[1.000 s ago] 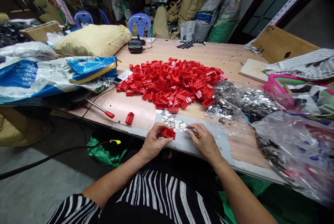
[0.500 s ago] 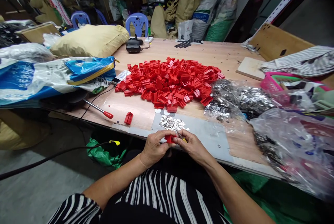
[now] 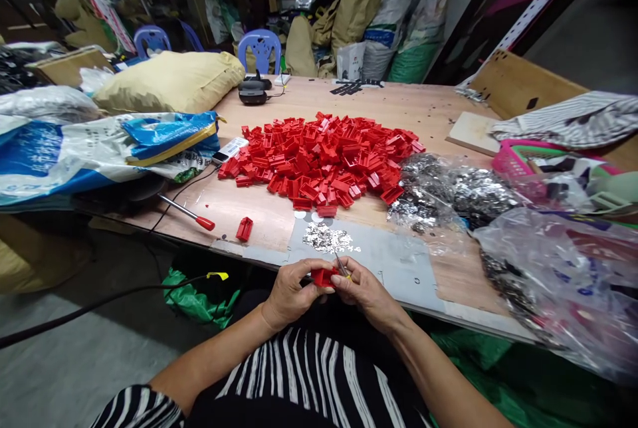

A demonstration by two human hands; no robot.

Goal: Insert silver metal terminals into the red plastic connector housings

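At the near table (image 3: 264, 212) edge, my left hand (image 3: 286, 295) grips a clip (image 3: 323, 276) while my right hand (image 3: 366, 292) pinches a tool (image 3: 341, 265) into it; I judge seating needs a steady push.

A plywood table (image 3: 428, 109) is noted. A pile of red plastic parts (image 3: 323, 159) is heaped at its centre. A grey sheet (image 3: 399, 258) is laid along the near edge, with a heap of small silver pieces (image 3: 326, 238) on it. A single red part (image 3: 244, 228) and a red-handled screwdriver (image 3: 192, 214) are placed left of the sheet. Clear bags of metal parts (image 3: 448, 195) are found on the right.
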